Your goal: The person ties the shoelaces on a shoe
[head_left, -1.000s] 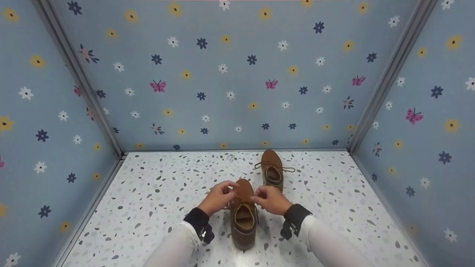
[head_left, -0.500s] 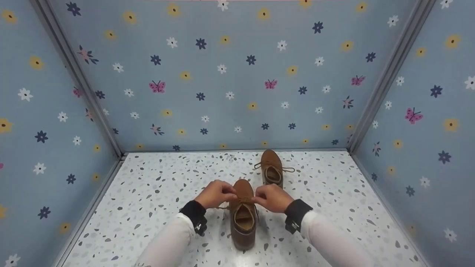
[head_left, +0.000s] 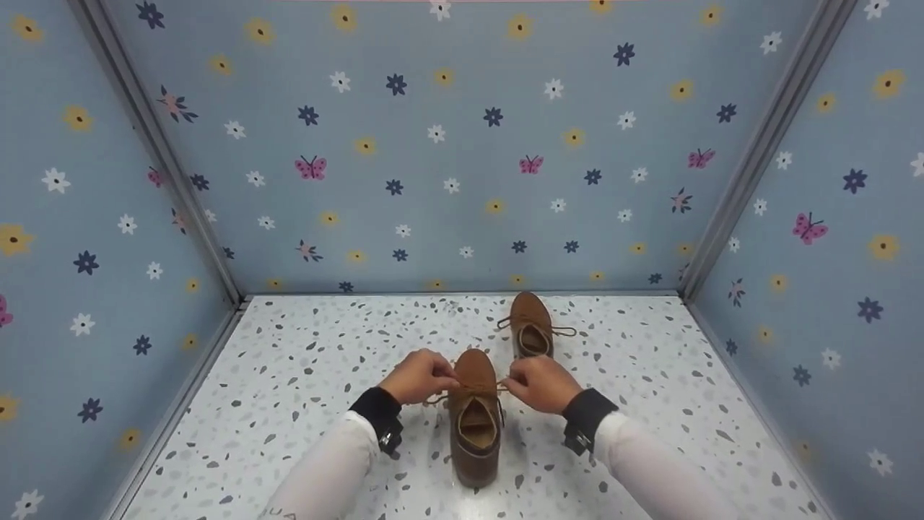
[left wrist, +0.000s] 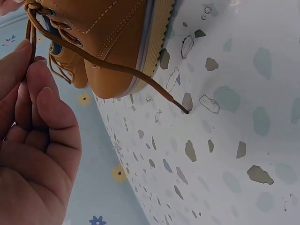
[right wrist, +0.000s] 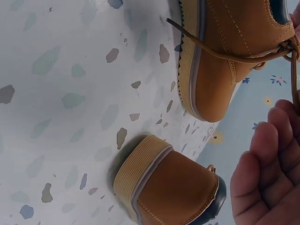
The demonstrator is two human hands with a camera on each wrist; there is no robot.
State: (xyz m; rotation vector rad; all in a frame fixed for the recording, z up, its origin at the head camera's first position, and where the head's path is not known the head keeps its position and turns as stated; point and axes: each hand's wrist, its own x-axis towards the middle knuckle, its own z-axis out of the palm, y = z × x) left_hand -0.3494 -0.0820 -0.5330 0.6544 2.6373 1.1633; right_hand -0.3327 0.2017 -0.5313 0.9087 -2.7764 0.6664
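Note:
A brown lace-up shoe (head_left: 476,462) with a pale ridged sole stands on the floor, toe facing away. My left hand (head_left: 415,377) is at its left side and pinches a loop of the brown shoelace (left wrist: 110,68) between thumb and fingers. On the opposite side my right hand (head_left: 543,384) pinches another loop of the lace, drawn out to the right. A knot sits between the loops over the tongue. One loose lace end hangs down each side of the shoe. The matching shoe (head_left: 529,310) stands farther off, beyond my right hand, its laces in a bow.
The floor (head_left: 325,339) is white with grey speckles. A blue flowered wall (head_left: 462,144) rises behind the far shoe, with similar panels (head_left: 72,238) left and right. Grey metal strips (head_left: 758,152) run along the corners.
My left hand has moved slightly left and now pinches a loop. The right hand has drawn outward to the right, stretching its loop away from the knot. Both shoes stay put.

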